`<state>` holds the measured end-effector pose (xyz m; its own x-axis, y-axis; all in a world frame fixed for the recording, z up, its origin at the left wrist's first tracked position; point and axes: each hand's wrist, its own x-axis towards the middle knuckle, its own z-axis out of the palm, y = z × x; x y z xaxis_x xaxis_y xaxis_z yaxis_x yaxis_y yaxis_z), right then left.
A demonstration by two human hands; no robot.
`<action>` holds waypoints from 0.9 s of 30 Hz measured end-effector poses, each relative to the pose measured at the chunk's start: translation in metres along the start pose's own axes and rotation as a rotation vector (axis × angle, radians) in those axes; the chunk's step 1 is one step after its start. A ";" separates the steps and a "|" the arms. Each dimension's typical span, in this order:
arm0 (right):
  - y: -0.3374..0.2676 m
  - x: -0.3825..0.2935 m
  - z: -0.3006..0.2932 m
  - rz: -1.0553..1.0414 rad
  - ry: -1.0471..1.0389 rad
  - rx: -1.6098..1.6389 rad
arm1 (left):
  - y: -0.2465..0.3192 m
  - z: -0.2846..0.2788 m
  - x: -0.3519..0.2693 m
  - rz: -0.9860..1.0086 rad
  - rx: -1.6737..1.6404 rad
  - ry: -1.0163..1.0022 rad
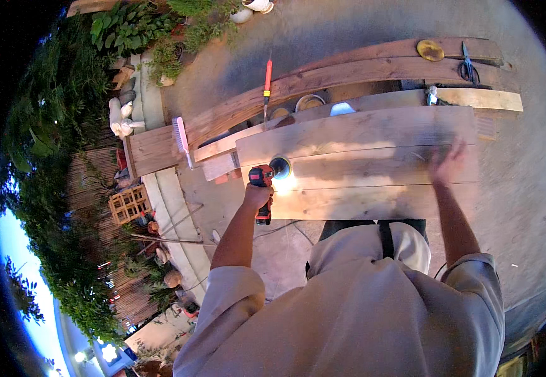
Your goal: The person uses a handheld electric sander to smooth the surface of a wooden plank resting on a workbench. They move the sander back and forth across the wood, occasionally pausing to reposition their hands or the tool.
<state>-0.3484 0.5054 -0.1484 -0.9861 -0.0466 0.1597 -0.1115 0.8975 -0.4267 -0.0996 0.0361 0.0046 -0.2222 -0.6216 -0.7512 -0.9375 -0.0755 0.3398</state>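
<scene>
My left hand (257, 197) grips a red and black cordless drill (260, 176) by its handle. A round disc attachment (281, 168) on the drill's chuck rests on or just above the left part of a wooden panel (348, 165). Light falls on the wood beside the disc. The panel is made of planks laid edge to edge and lies right in front of my body. Over its right end is my right hand (448, 162), blurred, fingers spread and holding nothing. Whether its palm touches the wood I cannot tell.
Beyond the panel lie long boards (339, 77) with scissors (468, 68), a yellowish round pad (430, 50) and a red-handled tool (267, 85). A pink brush (181, 139) rests at the left. Round tins (309, 102) stand between boards. Plants and a latticed wooden crate (129, 204) line the left.
</scene>
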 end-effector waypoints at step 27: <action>0.232 -0.056 0.005 0.759 -0.482 0.658 | 0.011 0.028 -0.026 -0.069 -0.143 -0.016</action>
<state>-0.3198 0.7143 -0.2611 -0.7551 0.1225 -0.6441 0.6378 0.3645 -0.6784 -0.1119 0.0736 0.0120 -0.1642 -0.5987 -0.7840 -0.9033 -0.2280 0.3633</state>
